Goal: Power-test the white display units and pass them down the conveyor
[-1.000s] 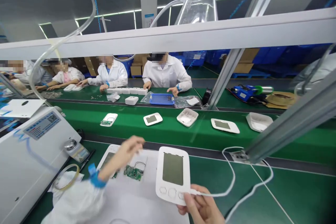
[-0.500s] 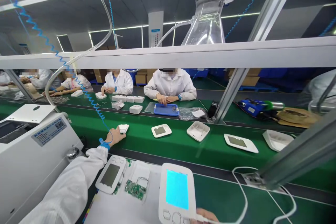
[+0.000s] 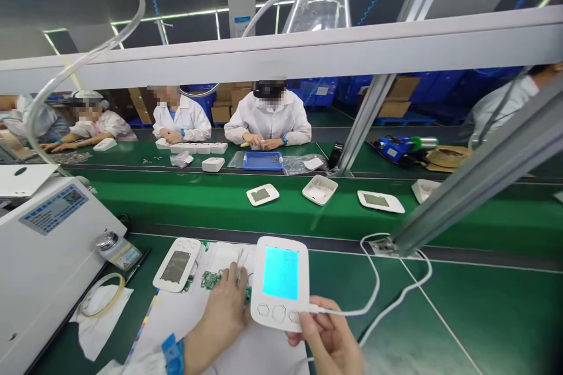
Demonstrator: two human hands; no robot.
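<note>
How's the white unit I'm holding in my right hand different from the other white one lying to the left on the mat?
The held unit has a lit, bright blue screen; the lying unit has a dark grey screen. The held unit is lifted and pinched at its lower edge by the right hand with a white cable plugged in; the lying unit rests flat on the mat, no hand on it, no cable visible. Both are white, rounded, with buttons below the screen.

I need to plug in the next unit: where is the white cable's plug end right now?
Bottom centre: the white cable plugs into the lit device, beside the right hand.
</note>
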